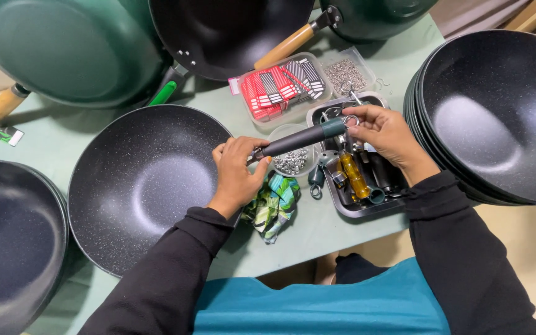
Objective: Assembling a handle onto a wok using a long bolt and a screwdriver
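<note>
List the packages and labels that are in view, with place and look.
Clear plastic tray: behind the hands, rectangular, full of red, black and white striped tags.
Clear bag: right of that tray, holds small silvery metal parts.
Small tag: table's far left edge, white with green.
No screens or signs.

Both arms reach forward in black sleeves, elbows bent. The left hand (238,175) is curled, its fingers (250,149) pinched closed at the tips. The right hand (387,131) angles inward, fingers bent and closed in a fine grip.
</note>
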